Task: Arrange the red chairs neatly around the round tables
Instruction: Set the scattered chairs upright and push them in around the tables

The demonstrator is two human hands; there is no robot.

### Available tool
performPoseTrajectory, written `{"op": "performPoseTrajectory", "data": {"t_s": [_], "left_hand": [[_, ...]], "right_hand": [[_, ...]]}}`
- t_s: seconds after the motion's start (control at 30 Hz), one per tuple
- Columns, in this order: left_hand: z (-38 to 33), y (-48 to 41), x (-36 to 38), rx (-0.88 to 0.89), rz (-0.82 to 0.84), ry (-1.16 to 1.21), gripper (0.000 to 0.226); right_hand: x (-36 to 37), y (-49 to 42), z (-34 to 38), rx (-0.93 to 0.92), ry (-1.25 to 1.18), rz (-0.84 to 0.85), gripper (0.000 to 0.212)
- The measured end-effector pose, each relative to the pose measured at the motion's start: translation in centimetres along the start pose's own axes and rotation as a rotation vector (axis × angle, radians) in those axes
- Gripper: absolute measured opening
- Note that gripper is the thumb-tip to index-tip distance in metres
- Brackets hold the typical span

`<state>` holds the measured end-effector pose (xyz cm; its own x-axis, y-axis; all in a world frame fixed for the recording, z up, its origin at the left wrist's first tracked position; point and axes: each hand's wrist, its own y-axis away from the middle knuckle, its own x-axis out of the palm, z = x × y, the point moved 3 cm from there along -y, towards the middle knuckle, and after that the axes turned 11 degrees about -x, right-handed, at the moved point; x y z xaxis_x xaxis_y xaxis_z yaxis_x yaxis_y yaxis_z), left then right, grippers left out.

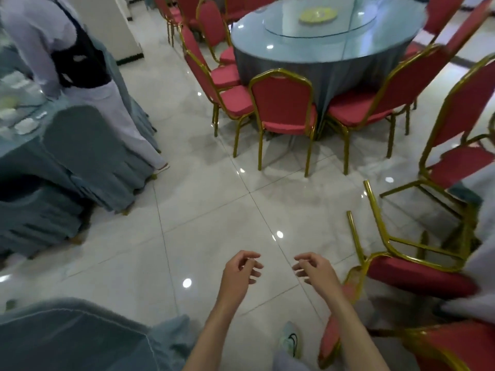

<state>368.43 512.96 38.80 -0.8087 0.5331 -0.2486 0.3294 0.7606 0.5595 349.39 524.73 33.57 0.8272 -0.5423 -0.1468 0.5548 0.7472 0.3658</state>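
STEP: between chairs, I'd judge | HANDS: left hand (242,271) and right hand (312,267) hang loosely curled, holding nothing | CHAIRS: red chairs (284,103) ring the round table (249,41) ahead; a tipped chair (417,277) lies just beside the right hand | NEXT: probably reach right, grip its frame, stand it upright.

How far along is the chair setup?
Done: red chairs such as the near chair stand tucked round the round table. In hand: nothing; left hand and right hand hang empty. Left: the tipped chair at lower right and the far-right chair look unplaced.
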Motion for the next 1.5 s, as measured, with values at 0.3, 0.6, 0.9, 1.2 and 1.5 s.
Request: {"op": "performPoseTrajectory", "data": {"t_s": [0.3,0.6,0.9,1.2,1.5], "left_hand": [[-8.6,-9.6,4.2,0.076,0.26,-0.149,0.024],[-13.3,-19.5,11.5,0.103,0.647,-0.358,0.025],[-12.0,-21.4,18.1,0.151,1.053,-0.689,0.025],[-4.2,-20.9,23.8,0.247,1.334,-1.115,0.021],[7.5,-16.5,29.9,0.363,1.505,-1.396,0.027]], "right_hand": [[-3.7,-6.9,4.8,-0.076,0.038,-0.204,0.017],[-7.5,-7.3,2.7,-0.004,-0.135,-0.793,0.019],[-5.0,-2.5,-1.0,0.149,-0.331,-1.243,0.021],[2.6,4.7,-11.0,0.328,-0.487,-1.421,0.023],[9.6,10.4,-21.3,0.481,-0.701,-1.547,0.024]]}}
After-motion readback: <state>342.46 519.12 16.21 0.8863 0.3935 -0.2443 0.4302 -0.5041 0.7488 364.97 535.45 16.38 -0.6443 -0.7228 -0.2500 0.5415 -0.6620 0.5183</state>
